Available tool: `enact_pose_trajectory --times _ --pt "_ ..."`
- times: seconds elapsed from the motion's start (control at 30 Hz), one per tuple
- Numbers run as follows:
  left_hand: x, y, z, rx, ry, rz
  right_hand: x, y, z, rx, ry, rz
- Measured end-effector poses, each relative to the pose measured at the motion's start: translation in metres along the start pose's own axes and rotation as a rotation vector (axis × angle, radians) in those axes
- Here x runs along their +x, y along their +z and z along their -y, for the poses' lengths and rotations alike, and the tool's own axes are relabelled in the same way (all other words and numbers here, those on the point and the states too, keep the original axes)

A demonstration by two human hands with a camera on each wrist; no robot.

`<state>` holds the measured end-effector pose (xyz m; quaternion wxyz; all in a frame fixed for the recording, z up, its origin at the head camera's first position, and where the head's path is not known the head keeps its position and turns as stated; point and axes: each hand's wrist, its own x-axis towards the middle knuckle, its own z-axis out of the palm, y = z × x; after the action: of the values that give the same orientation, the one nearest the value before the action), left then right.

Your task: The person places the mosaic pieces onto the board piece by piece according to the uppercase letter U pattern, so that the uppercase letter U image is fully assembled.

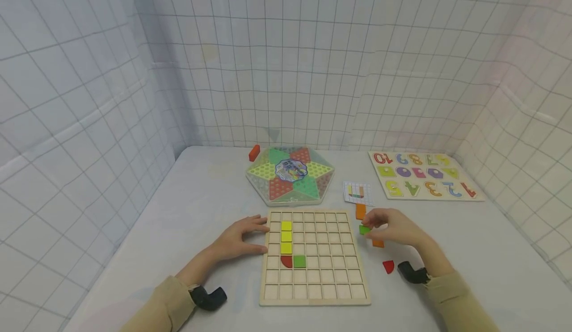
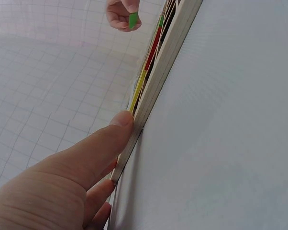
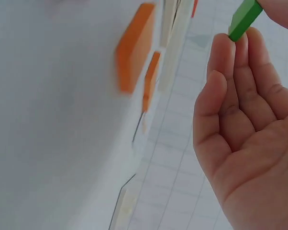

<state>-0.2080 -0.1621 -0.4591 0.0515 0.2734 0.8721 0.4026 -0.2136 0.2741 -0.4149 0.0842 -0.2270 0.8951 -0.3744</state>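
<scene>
My right hand (image 1: 393, 227) pinches a green square tile (image 3: 244, 19) between thumb and fingertips, just off the right side of a wooden grid board (image 1: 330, 277). My left hand (image 1: 234, 237) rests against the board's left edge, its thumb and fingertips touching the side, fingers loosely extended. On the board, several yellow square tiles (image 1: 286, 236) form a column. Below them sits a dark red quarter-round tile (image 1: 287, 261), with a green square tile (image 1: 300, 261) to its right. Two orange tiles (image 1: 360, 211) and a red quarter-round tile (image 1: 388, 266) lie on the table near my right hand.
A pattern card (image 1: 357, 193) with a printed grid lies beyond the right hand. Behind the board is a hexagonal Chinese checkers board (image 1: 290, 175), a red block (image 1: 254, 153) beside it. A number and shape puzzle (image 1: 424, 175) lies at the back right.
</scene>
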Motion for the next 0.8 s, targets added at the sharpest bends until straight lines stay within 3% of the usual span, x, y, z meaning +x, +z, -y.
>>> enact_pose_trajectory --times 0.17,0.4,0.8 --pt "0.0 0.0 0.001 -0.003 0.008 0.001 0.01 0.007 0.02 0.002 -0.053 0.019" --pt "0.001 0.001 0.004 0.008 0.014 -0.001 0.026 0.02 0.046 0.044 -0.157 0.106" --pt "0.001 0.001 0.003 0.014 0.012 -0.002 0.042 0.048 0.073 0.081 -0.173 0.193"
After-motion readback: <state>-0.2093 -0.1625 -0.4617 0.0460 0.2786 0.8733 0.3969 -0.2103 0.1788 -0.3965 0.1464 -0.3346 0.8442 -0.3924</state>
